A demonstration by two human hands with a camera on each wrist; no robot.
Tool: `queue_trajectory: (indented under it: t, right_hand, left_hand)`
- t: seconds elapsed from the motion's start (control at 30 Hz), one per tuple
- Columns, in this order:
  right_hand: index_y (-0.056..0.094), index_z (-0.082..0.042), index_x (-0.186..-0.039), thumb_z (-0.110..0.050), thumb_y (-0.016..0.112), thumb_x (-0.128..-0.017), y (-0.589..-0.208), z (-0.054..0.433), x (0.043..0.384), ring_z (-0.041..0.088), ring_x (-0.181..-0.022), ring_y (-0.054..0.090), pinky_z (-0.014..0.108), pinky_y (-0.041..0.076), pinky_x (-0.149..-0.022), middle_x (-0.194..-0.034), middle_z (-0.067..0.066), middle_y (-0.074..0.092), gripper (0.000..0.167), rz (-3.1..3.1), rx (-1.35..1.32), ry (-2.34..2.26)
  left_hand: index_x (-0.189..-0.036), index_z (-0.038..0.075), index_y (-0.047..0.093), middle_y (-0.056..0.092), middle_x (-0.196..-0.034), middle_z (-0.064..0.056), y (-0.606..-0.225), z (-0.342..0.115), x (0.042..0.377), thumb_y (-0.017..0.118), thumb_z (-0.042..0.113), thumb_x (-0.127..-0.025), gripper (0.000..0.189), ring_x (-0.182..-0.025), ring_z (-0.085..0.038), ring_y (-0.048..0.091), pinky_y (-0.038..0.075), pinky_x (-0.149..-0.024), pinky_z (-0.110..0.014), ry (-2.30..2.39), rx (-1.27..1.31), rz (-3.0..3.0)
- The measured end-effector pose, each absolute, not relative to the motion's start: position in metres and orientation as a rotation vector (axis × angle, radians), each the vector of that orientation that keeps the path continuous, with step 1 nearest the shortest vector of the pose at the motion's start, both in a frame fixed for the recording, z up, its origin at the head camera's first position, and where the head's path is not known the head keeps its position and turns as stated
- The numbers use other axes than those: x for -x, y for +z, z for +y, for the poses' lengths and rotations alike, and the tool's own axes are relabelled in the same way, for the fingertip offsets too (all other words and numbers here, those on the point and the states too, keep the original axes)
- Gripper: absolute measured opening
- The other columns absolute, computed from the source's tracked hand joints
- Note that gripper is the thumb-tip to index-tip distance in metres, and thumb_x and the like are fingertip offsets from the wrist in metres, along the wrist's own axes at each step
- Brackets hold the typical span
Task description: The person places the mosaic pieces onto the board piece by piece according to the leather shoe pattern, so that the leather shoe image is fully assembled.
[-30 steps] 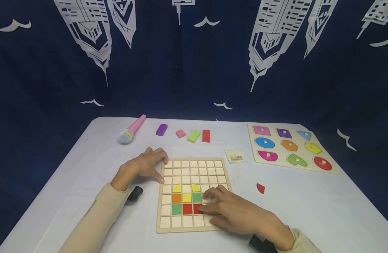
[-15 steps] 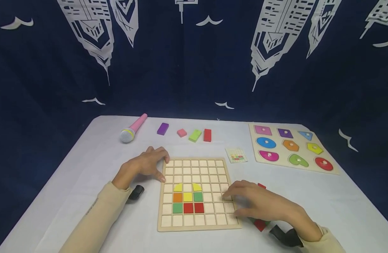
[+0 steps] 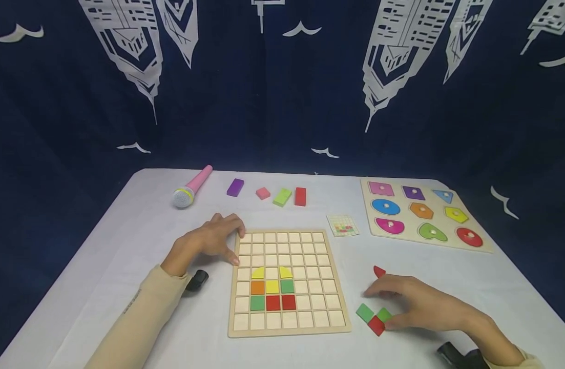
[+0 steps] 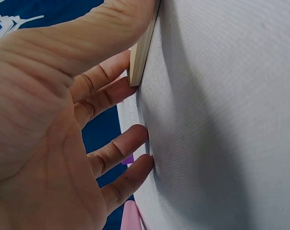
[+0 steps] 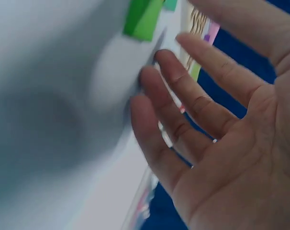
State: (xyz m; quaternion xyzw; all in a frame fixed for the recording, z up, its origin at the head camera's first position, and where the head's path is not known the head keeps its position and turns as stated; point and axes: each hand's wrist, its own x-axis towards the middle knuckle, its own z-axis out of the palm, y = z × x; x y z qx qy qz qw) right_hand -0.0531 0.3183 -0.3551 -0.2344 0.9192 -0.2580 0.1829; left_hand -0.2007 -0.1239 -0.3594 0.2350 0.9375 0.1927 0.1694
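A square wooden grid board (image 3: 314,322) lies on the table. Yellow, orange, green and red tiles sit in its middle-left cells, among them a red tile (image 3: 273,303). My left hand (image 3: 213,240) rests with spread fingers and thumb along the board's upper left edge; in the left wrist view two fingertips touch its corner (image 4: 135,76). To the right of the board, my right hand (image 3: 416,305) hovers low with loosely bent fingers and holds nothing. Its thumb is beside a red tile (image 3: 376,325) and green tiles (image 3: 365,312). A rounded red piece (image 3: 378,271) shows past its index finger.
A pattern card (image 3: 342,225) lies above the board's right corner. Farther right is a shape puzzle (image 3: 404,240). Along the back are a pink toy microphone (image 3: 192,187) and purple (image 3: 235,187), pink (image 3: 263,193), green (image 3: 282,197) and red blocks (image 3: 300,197).
My right hand has lifted off the red tile on the board and moved right to the loose tiles, uncovering the board's right side. The left hand stays at the board's edge.
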Motion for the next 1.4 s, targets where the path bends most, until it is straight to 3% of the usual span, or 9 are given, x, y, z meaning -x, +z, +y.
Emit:
queue_trajectory:
  t: [0.23, 0.5, 0.7, 0.97, 1.2, 1.4]
  right_hand:
    - [0.064, -0.025, -0.129, -0.025, 0.08, -0.083, -0.366, 0.341, 0.058, 0.003, -0.108, 0.053, 0.02, 0.049, -0.09, -0.135, 0.011, 0.053, 0.048, 2.405, 0.593, -0.958]
    - [0.059, -0.031, -0.129, -0.02, 0.081, -0.08, -0.374, 0.338, 0.06, 0.001, -0.113, 0.043, 0.017, 0.046, -0.092, -0.129, 0.004, 0.046, 0.055, 2.395, 0.608, -0.922]
    - [0.062, -0.029, -0.119, -0.021, 0.082, -0.08, -0.378, 0.335, 0.061, 0.004, -0.11, 0.043, 0.02, 0.046, -0.089, -0.121, 0.001, 0.047, 0.045, 2.394, 0.62, -0.938]
    - [0.064, -0.033, -0.106, -0.029, 0.08, -0.082, -0.378, 0.333, 0.062, 0.003, -0.117, 0.041, 0.018, 0.046, -0.096, -0.12, -0.003, 0.047, 0.03, 2.464, 0.699, -0.864]
    - [0.062, -0.029, -0.106, -0.037, 0.082, -0.081, -0.363, 0.319, 0.067, 0.009, -0.088, 0.054, 0.023, 0.048, -0.074, -0.098, -0.011, 0.059, 0.033, 2.634, 0.728, -0.838]
    - [0.065, -0.028, -0.102, -0.033, 0.082, -0.082, -0.353, 0.276, 0.075, 0.01, -0.081, 0.056, 0.024, 0.048, -0.074, -0.088, -0.015, 0.061, 0.026, 2.706, 0.832, -0.9]
  left_hand:
    - [-0.11, 0.021, 0.056, 0.049, -0.122, 0.002, -0.361, -0.124, 0.2, 0.092, 0.036, -0.065, 0.06, -0.11, -0.025, 0.04, 0.045, -0.09, -0.048, 0.555, -0.667, 2.662]
    - [-0.11, 0.021, 0.056, 0.049, -0.122, 0.002, -0.361, -0.126, 0.198, 0.092, 0.035, -0.065, 0.059, -0.11, -0.025, 0.04, 0.045, -0.09, -0.048, 0.562, -0.679, 2.665]
    - [-0.11, 0.02, 0.056, 0.049, -0.122, 0.001, -0.362, -0.126, 0.197, 0.092, 0.035, -0.065, 0.059, -0.11, -0.026, 0.04, 0.045, -0.09, -0.048, 0.561, -0.672, 2.661]
    - [-0.11, 0.021, 0.056, 0.048, -0.12, 0.0, -0.362, -0.128, 0.198, 0.092, 0.035, -0.065, 0.06, -0.11, -0.026, 0.041, 0.045, -0.088, -0.047, 0.567, -0.652, 2.665]
    - [-0.11, 0.02, 0.056, 0.048, -0.12, -0.001, -0.361, -0.126, 0.199, 0.092, 0.034, -0.065, 0.06, -0.11, -0.026, 0.041, 0.045, -0.09, -0.048, 0.583, -0.68, 2.66]
    - [-0.11, 0.02, 0.056, 0.049, -0.121, -0.001, -0.359, -0.125, 0.199, 0.093, 0.034, -0.065, 0.06, -0.111, -0.026, 0.041, 0.045, -0.09, -0.049, 0.577, -0.686, 2.662]
